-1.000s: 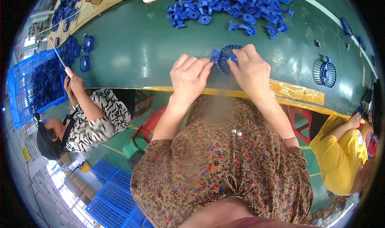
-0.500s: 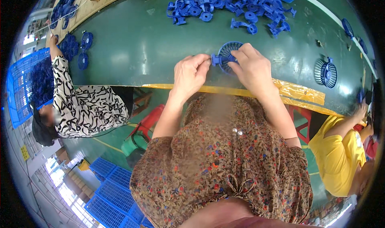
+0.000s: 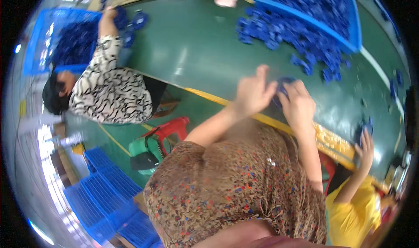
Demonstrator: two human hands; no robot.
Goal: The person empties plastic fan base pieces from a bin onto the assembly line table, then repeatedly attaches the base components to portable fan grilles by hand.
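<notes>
Since the earlier frames the view has swung and tilted, so the hands and the part between them now sit right of centre and blurred by motion, and the co-worker on the left has reached up toward the far crate. The blue plastic part (image 3: 283, 85), round and ribbed where it shows, lies at the near edge of the green table (image 3: 192, 51), mostly hidden between the two hands. The left hand (image 3: 252, 93) has its fingers curled against the part's left side, one finger raised; the right hand (image 3: 297, 105) closes over it from the right. Both grip it, though the blur hides how tightly.

Beyond, a loose heap of small blue moulded parts (image 3: 283, 32) spreads over the smooth, glossy tabletop, spilling from a blue plastic tray (image 3: 349, 25). A yellow strip (image 3: 331, 139) edges the table. At right, a second person in a yellow shirt lays a hand (image 3: 365, 146) on the table. At left, a co-worker in a black-and-white patterned top (image 3: 109, 95) reaches into a blue slatted crate (image 3: 48, 38). Stacked blue crates (image 3: 100, 191) stand on the floor below.
</notes>
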